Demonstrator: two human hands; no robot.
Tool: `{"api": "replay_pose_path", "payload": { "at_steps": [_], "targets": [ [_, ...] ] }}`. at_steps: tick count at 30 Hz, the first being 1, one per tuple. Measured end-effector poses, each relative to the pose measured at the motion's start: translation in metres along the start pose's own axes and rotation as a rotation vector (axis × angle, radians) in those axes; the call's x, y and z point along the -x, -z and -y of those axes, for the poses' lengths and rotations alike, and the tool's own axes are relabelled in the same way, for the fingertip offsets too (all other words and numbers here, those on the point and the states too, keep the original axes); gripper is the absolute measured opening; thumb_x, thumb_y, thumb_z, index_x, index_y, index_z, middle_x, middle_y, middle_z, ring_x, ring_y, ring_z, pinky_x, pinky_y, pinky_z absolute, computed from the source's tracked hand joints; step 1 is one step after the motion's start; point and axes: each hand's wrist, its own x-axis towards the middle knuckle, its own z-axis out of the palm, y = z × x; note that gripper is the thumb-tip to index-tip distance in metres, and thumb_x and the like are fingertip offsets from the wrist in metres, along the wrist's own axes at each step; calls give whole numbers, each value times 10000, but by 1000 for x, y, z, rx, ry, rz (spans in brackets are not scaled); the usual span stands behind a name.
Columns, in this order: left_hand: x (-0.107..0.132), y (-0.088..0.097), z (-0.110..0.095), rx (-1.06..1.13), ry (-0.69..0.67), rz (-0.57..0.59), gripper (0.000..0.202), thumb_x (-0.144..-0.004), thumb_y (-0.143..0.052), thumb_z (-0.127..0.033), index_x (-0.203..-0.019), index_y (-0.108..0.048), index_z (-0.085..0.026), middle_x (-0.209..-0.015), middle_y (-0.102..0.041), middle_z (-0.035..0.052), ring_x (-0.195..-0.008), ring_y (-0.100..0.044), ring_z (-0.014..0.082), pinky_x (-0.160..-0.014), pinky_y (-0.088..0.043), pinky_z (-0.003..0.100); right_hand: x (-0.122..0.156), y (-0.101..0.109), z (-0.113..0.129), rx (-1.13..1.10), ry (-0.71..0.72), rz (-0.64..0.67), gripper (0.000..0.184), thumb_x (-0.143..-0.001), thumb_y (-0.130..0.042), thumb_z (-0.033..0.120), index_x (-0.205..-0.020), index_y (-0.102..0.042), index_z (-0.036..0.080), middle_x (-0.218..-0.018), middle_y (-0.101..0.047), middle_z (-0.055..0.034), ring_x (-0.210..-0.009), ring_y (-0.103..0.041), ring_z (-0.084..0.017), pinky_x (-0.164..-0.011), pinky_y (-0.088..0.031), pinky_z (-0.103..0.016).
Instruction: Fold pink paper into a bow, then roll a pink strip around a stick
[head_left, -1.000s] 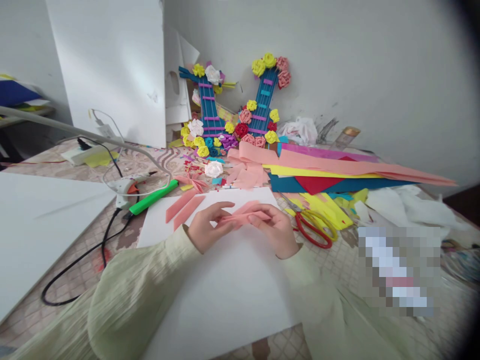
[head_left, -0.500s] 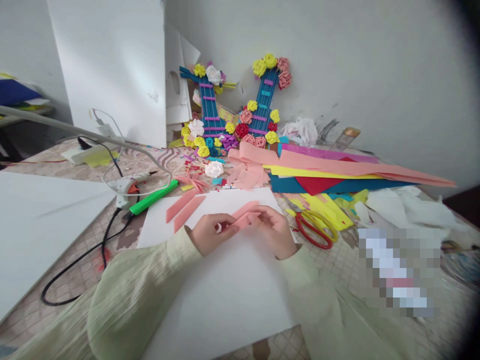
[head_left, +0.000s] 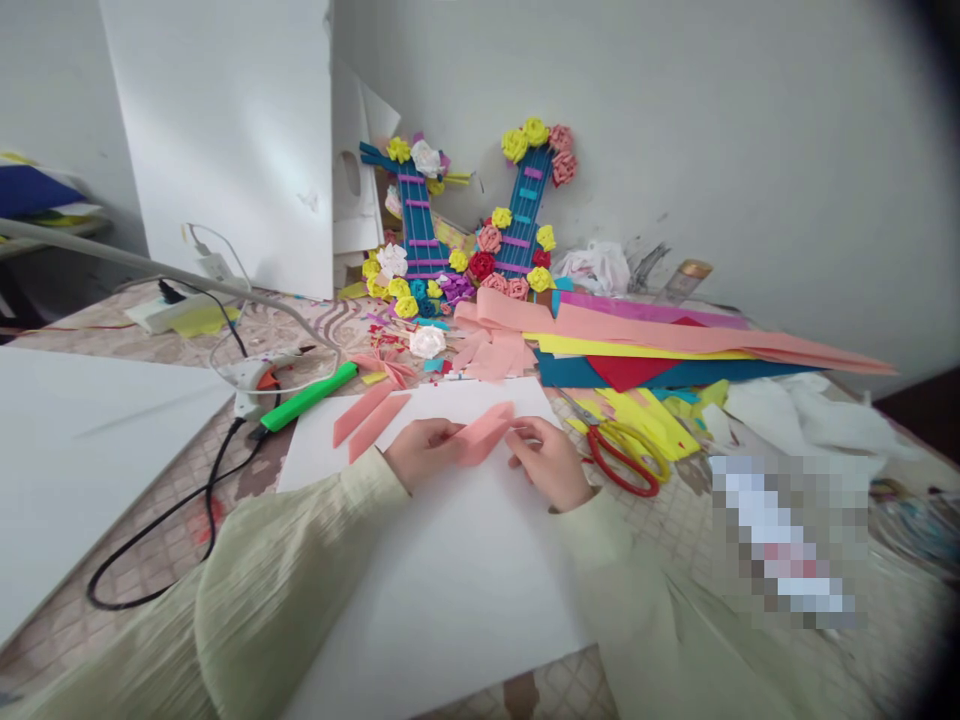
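The left hand had its thumb and fingers closed on the lower-left part of a folded pink paper strip, which slanted between both hands over a white sheet. The right hand was half curled at the strip's right edge; whether it pinched the paper could not be told. Two folded pink pieces lay just left of this grip, scissors just right.

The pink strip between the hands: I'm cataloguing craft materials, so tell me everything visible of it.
The pink strip is narrow, apparently folded paper, with slanted ends. It slants, far end to the right, over the white sheet. The left hand pinches its left side; the right hand is close to its right edge, though contact is unclear.
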Motion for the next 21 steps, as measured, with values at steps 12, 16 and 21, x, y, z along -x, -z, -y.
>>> {"api": "replay_pose_path", "payload": {
  "at_steps": [12,16,21],
  "targets": [
    [2,4,2,84,-62,249,311,-761,-460,-424,-644,-530,-145,-414,-354,-72,-366,-285,46,-373,-205,182,4,-4,7,-226,-74,107,268,-689,-542,311,-903,-545,150,-777,-623,-63,-585,-616,-145,-354,-412,-184],
    [6,-1,-3,258,-39,309,298,-752,-479,-427,-652,-491,-147,-394,-363,-80,-351,-278,44,-371,-190,180,6,-6,11,-316,-130,140,282,-669,-571,300,-905,-551,146,-683,-628,-30,-545,-598,-131,-411,-444,-211],
    [9,-8,-4,326,-22,276,294,-711,-518,-427,-649,-498,-140,-394,-371,-79,-343,-287,42,-374,-211,182,7,-5,11,-408,-142,155,322,-612,-637,306,-876,-569,135,-584,-613,4,-454,-534,-108,-409,-408,-220]
  ]
}}
